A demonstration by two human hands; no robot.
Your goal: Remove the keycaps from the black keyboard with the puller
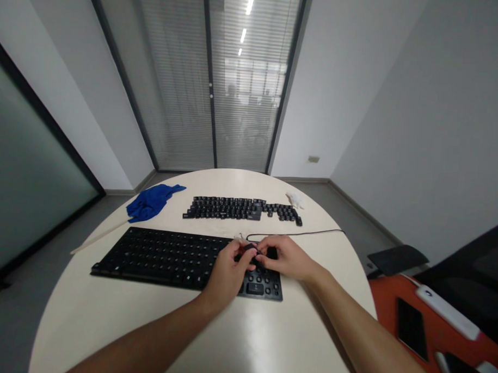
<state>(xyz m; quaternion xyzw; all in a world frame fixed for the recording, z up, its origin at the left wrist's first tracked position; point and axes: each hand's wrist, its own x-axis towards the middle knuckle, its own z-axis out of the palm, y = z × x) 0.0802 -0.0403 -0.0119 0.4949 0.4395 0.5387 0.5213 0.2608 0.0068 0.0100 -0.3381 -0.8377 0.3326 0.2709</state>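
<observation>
A black keyboard [165, 257] lies across the table, most of its keycaps off and the bare key positions showing. Over its right end, my left hand [229, 266] and my right hand [285, 256] meet, fingertips close together. Between them is a small black keycap [250, 247], pinched by the fingers of both hands and partly hidden by them. Just below my hands, a wide key [255, 288] is still seated in the number pad. Farther back, many loose black keycaps [226, 208] are laid out in rows in keyboard order.
A blue cloth [152, 201] lies at the back left beside a thin pale stick [98, 238]. Crumpled white tissue [295, 200] sits at the back right. The black cable [300, 232] runs off the table's right edge. A phone [411, 328] rests on an orange chair seat [386, 300].
</observation>
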